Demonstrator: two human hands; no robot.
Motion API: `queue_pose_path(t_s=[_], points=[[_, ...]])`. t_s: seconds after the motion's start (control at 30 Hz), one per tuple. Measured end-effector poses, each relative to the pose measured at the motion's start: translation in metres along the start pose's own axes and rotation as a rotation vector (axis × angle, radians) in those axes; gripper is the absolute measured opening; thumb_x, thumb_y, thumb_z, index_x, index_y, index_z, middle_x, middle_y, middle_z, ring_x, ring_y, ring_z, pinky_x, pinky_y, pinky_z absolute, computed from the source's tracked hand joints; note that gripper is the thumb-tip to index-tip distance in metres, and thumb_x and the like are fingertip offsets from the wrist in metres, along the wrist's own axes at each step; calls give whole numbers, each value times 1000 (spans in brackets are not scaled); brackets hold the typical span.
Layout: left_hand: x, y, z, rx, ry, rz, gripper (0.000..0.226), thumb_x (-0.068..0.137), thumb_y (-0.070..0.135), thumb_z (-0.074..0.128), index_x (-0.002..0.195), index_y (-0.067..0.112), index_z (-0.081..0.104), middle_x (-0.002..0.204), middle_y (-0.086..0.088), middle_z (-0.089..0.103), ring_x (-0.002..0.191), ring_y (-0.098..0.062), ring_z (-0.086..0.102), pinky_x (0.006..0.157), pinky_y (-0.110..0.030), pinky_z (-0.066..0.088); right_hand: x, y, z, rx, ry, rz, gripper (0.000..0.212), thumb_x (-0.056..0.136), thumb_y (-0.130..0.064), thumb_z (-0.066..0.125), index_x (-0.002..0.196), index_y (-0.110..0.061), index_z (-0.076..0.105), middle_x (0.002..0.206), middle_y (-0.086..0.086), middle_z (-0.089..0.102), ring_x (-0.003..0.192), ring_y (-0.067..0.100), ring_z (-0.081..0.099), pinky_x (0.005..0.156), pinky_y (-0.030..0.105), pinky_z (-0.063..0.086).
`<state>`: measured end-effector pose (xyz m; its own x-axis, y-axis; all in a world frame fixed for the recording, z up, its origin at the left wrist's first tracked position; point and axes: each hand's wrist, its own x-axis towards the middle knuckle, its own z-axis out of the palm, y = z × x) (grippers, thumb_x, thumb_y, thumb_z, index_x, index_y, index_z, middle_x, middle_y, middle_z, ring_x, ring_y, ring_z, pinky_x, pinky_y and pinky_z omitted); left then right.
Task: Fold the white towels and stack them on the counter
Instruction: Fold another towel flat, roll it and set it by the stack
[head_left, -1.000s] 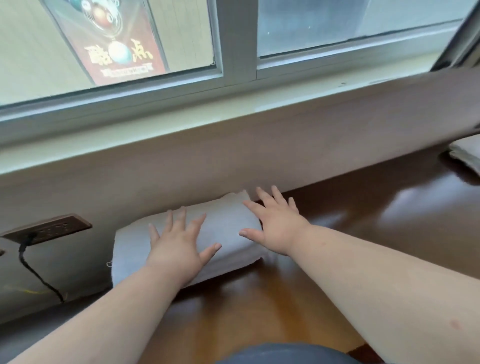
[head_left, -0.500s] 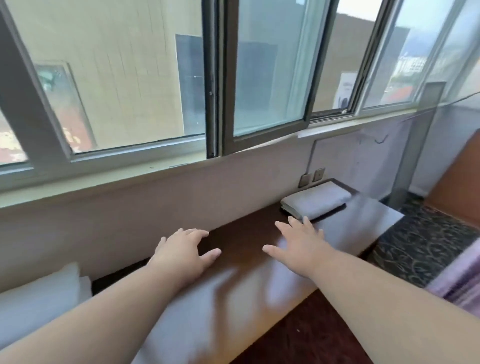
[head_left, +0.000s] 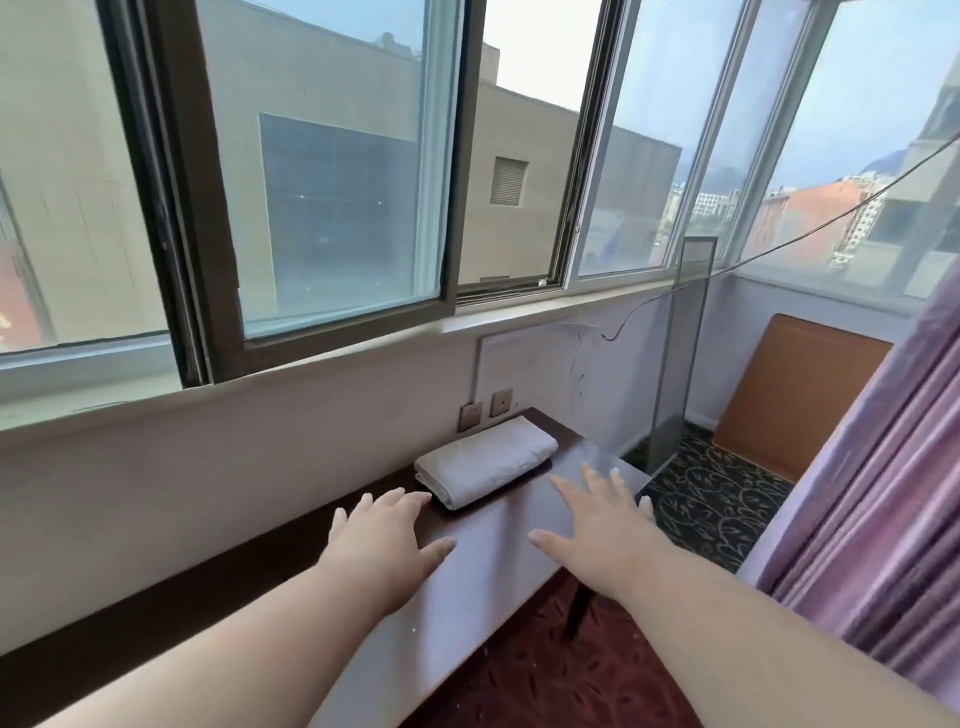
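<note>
A folded white towel (head_left: 485, 461) lies on the dark wooden counter (head_left: 488, 551), near its far right end and close to the wall. My left hand (head_left: 387, 540) hovers over the counter just short of the towel's near left corner, fingers straight and spread, holding nothing. My right hand (head_left: 597, 525) is stretched out to the right of the towel, near the counter's front edge, fingers spread and empty. Neither hand touches the towel.
Two wall sockets (head_left: 485, 410) sit on the wall behind the towel. A window sill (head_left: 311, 353) runs above the counter. A glass panel (head_left: 675, 358) stands past the counter's right end; a purple curtain (head_left: 878, 478) hangs at right over patterned carpet (head_left: 706, 499).
The view swung right, away from the first folded towel at the left. Both hands left that towel and moved along the counter toward the second folded towel, now much closer.
</note>
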<state>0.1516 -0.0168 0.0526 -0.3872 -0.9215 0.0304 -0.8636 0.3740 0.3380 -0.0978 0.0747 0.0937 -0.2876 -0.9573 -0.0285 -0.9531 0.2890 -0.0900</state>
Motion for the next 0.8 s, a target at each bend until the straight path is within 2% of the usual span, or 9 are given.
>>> queue_pose_path(t_s=[0.17,0.3,0.47,0.67,0.8], points=[[77,14,29,74,-34,13,81,81,80,37,151,42,20,161,9,19,149,-28,12,118,-54,11,54,27,28,-128,-46,-37,90,86,-76,42,157,-39,1,167,4,-7,150,36,-17,117,65,-1],[163,30,43,88,-36,32,84,79,80,39,151,42,19,161,10,20,149,-27,14,118,-54,13,122,48,30,-152,-29,-28,90,87,-72,46,157,-38,0,167,5,-8,150,37,-17,116,65,-3],[249,46,59,151,-55,76,86,78,79,42,152,44,15,162,7,19,149,-26,14,117,-54,13,199,81,39,-133,18,5,87,88,-70,48,156,-39,3,167,5,-1,151,37,-12,116,66,1],[300,38,91,215,-140,43,88,80,76,43,153,42,9,163,4,13,150,-26,8,118,-55,10,262,119,89,-173,-100,81,90,90,-69,45,157,-37,-6,167,5,-8,150,39,-14,116,68,4],[317,23,119,267,-177,-20,87,81,79,39,153,41,8,163,0,12,149,-28,9,116,-56,12,308,131,124,-204,-161,41,91,89,-73,42,157,-37,-7,167,4,-9,149,39,-15,114,68,5]])
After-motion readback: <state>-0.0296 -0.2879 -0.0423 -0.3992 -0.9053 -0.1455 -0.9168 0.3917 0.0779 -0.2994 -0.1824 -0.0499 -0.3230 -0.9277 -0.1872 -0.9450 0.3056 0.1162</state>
